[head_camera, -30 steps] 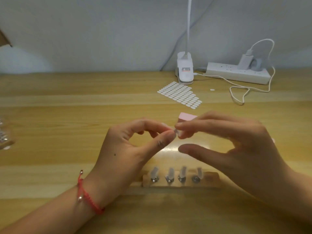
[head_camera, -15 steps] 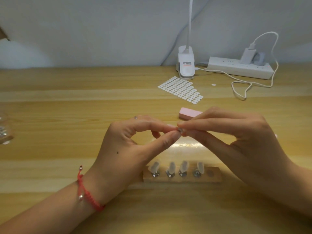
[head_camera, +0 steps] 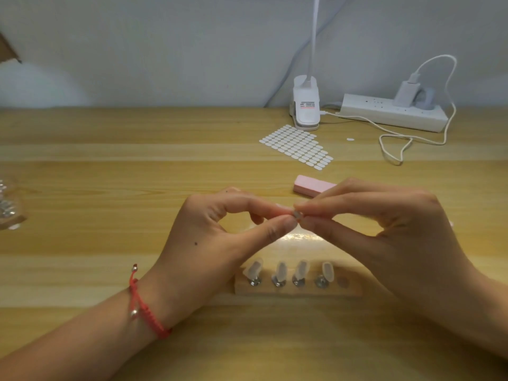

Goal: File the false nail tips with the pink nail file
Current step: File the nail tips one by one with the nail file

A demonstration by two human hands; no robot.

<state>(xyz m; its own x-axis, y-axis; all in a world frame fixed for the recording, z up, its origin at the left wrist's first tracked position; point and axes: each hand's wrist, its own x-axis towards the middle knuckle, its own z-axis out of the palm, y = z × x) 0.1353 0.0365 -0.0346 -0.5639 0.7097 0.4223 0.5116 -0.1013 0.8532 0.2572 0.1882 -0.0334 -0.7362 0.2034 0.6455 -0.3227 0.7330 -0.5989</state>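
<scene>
Pinched between the fingers (head_camera: 283, 225) of both hands, a small grey piece (head_camera: 297, 215) is being held above the desk (head_camera: 110, 174); whether it is a nail tip or its metal stand cannot be told, as it is mostly hidden. It is being gripped by the thumb and forefinger of the left hand (head_camera: 217, 243) from one side and by the thumb and forefinger of the right hand (head_camera: 384, 237) from the other, the fingertips of the two hands being brought together until they are touching. A red bracelet (head_camera: 143, 306) is being worn on the left wrist.

Just below the hands, a wooden holder (head_camera: 297, 288) is being kept flat on the desk, with four false nail tips (head_camera: 302, 268) being carried upright on metal pegs in a row; the fifth socket (head_camera: 342, 281), at the right end, is being left bare. A glossy clear sheet (head_camera: 299, 239) is being partly covered by the hands, just beyond the holder.

The pink nail file (head_camera: 310, 185) is being left lying on the desk just behind the right forefinger, untouched by either hand. Farther back, a sheet of white oval stickers (head_camera: 297, 147) is being kept near a white clip lamp (head_camera: 305, 108), and a white power strip (head_camera: 390, 112) with a charger and cable is being kept to the right of the lamp. A glass object (head_camera: 8, 210) is being cut off at the left edge.
</scene>
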